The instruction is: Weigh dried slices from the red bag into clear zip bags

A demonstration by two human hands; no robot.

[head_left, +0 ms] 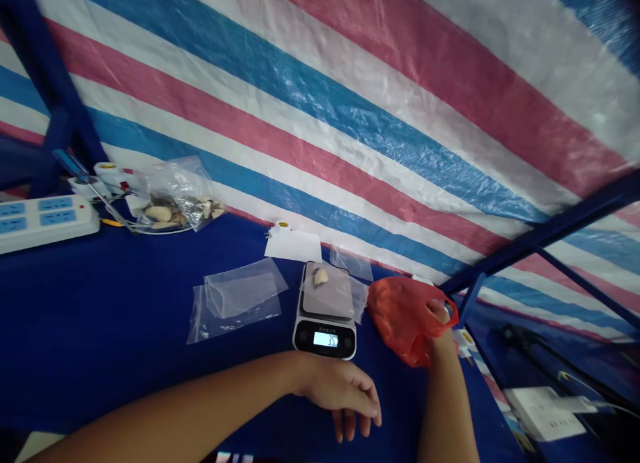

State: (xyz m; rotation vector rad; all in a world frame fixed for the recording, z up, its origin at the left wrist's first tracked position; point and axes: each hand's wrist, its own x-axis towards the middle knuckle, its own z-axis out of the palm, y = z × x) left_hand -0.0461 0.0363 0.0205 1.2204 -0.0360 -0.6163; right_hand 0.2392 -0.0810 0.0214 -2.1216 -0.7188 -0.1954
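My left hand [345, 396] rests on the blue table in front of a digital scale [325, 340], its fingers loosely curled but apart, holding nothing. The scale's lit display reads about 3.5. One pale, garlic-like clove [320, 276] lies on the scale's plate, and a clear plastic bag overlaps the plate's right side. To the right of the scale sits a red plastic bag [400, 310]. My right hand [438, 310] reaches into the bag's opening; its fingers are mostly hidden by the red plastic.
Clear zip bags [240, 296] lie left of the scale, with white paper [293, 245] behind it. Farther left are a filled clear bag [175, 206] and a power strip [50, 220]. Striped sheeting [300, 130] rises behind; another socket block [543, 413] is at right.
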